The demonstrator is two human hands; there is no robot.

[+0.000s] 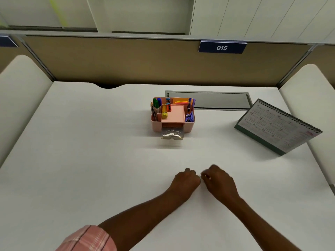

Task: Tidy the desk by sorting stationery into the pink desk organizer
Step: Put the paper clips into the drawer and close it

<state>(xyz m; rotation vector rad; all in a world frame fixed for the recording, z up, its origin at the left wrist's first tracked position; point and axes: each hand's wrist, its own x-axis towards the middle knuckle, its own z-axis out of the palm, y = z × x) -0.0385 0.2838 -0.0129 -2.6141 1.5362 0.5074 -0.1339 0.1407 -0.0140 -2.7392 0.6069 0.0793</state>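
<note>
Left hand (187, 180) fisted; right hand (219, 180) blurred, grip unclear. Both well apart from organizer (172, 115); calendar (277, 126) by desk's (87, 160) right edge.

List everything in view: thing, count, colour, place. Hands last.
desk: one, white, fills the view.
organizer: one, pink, desk centre.
markers: two, green and blue, organizer's left rear slot.
tube: one, yellow, organizer's middle left.
sticky notes: one stack, orange and yellow, organizer's rear.
pens: two, blue and purple, organizer's right slot.
drawer: one, clear, pulled out at organizer's front, paper clips inside.
calendar: one, white on green base, desk's right side.
number sign: one, navy, reads 015, on the partition.
cable flap: one, grey, behind the organizer.
left hand: one, fingers curled, near desk edge; contents hidden.
right hand: one, blurred, beside the left hand.
</note>
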